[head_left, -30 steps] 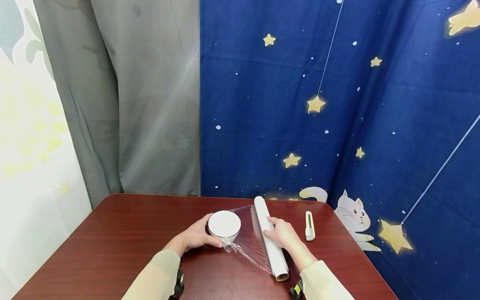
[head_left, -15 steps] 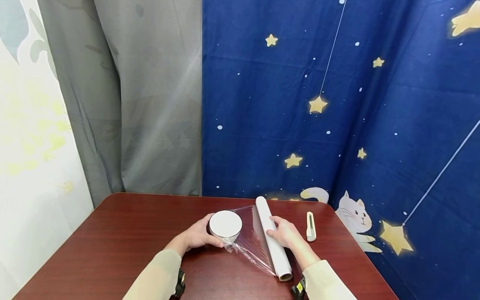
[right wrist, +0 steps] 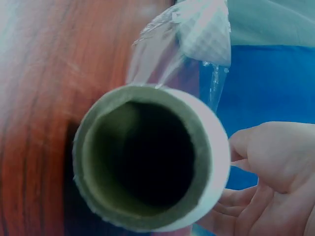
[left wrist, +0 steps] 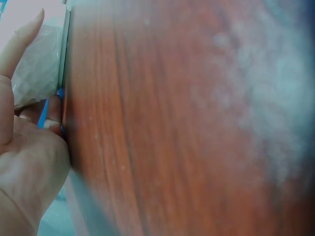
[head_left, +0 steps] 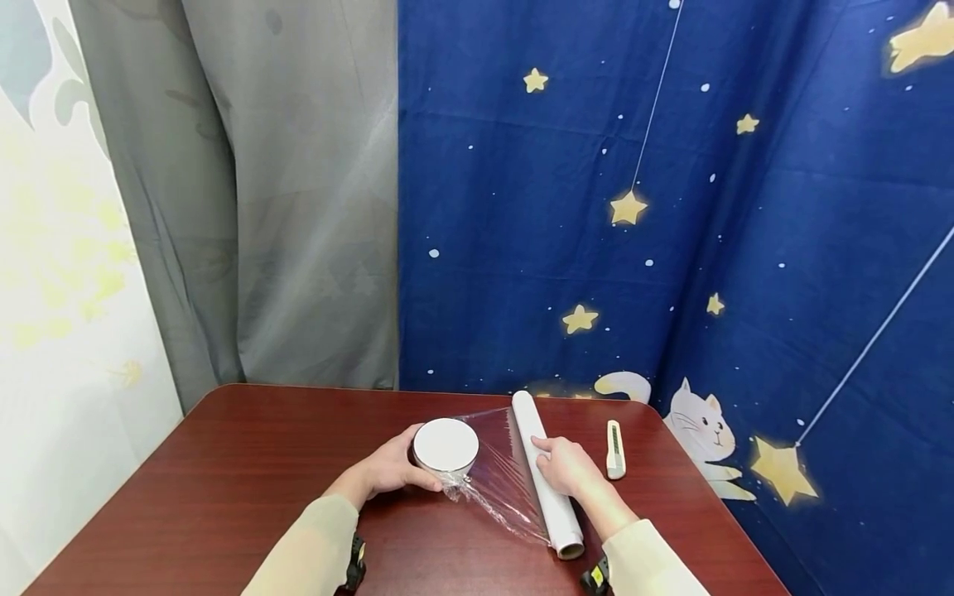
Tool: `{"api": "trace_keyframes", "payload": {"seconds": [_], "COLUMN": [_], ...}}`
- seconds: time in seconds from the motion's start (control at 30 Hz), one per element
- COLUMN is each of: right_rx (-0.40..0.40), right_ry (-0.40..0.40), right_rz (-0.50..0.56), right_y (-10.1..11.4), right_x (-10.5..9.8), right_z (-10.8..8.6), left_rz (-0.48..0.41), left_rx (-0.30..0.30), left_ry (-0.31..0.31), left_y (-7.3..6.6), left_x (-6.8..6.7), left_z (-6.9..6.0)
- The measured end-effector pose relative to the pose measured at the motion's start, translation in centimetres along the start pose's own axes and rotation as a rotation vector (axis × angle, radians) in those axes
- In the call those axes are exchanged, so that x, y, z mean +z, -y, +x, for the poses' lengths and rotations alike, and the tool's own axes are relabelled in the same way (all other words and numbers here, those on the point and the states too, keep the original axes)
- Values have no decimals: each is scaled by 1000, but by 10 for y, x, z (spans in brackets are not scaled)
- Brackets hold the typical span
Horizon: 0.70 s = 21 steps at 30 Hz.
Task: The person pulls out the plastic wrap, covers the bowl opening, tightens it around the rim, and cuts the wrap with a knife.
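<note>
Container (head_left: 445, 444) clasped by left hand (head_left: 391, 467); film roll (head_left: 551, 490) touched by right hand (head_left: 572, 470), grip unclear.
Container dimples (right wrist: 207, 40), upper frame, are shown only by wrist views.

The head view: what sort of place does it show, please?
Probably a curtained indoor work corner: a dark red wood-grained table stands before a grey fabric curtain and a blue, star-printed fabric curtain.

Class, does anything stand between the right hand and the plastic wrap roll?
Nothing visible does: the right hand touches the plastic wrap roll. The utility knife lies to that hand's right, out of the way.
</note>
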State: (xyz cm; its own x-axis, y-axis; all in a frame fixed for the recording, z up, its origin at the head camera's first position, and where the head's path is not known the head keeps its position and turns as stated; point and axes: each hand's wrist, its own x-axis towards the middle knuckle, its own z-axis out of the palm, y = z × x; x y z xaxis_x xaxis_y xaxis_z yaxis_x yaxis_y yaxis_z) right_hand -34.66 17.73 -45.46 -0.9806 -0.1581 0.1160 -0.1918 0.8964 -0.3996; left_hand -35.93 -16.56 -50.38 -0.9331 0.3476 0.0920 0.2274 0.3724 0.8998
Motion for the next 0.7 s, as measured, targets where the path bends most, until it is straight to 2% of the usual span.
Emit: {"api": "trace_keyframes", "payload": {"seconds": [0.17, 0.33, 0.7], "right_rx": [38, 54, 93], "right_ry": [-44, -70, -47], "right_rz": [-4, -70, -112], "right_y": [-1, -5, -16], "right_x": [3, -2, -7], "right_z": [-5, -6, -3], "left_rz": [-9, -14, -8], "left_rx": [-7, -1, 5], "left_ry": [5, 8, 5], "left_y": [-2, -3, -2], "left_x": [0, -1, 0], "left_z": [-1, -1, -1]}}
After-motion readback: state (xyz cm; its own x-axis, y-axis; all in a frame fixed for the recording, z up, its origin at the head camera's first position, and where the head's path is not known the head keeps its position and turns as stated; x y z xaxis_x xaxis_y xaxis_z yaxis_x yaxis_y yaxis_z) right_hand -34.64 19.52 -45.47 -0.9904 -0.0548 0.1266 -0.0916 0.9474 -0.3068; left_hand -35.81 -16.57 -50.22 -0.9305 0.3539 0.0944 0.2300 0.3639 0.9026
